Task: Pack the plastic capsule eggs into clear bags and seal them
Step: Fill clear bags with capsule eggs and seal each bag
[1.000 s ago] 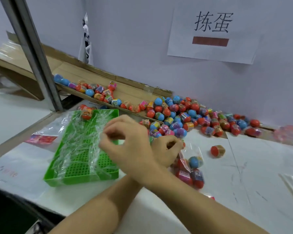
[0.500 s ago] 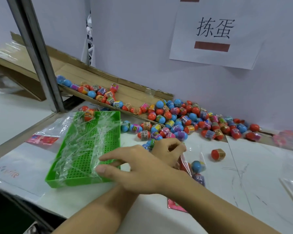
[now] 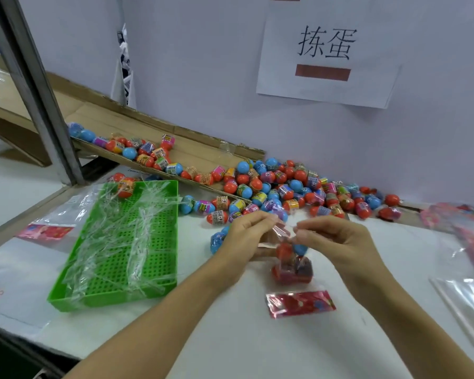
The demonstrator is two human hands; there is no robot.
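Note:
A clear bag holding several red and blue capsule eggs stands on the white table between my hands. My left hand pinches the left side of the bag's open top. My right hand pinches the right side of the same top. A large pile of loose capsule eggs lies against the wall behind the bag. A red printed card in clear film lies flat in front of the bag.
A green perforated tray with clear plastic strips sits to the left, one egg on its far end. More eggs line a cardboard chute. Empty bags lie at far left and right. A metal post rises at the left.
My right hand came back from the green tray on the left, uncrossing from over the left arm, and now pinches the bag top. The bag stands more upright. The red card is now visible.

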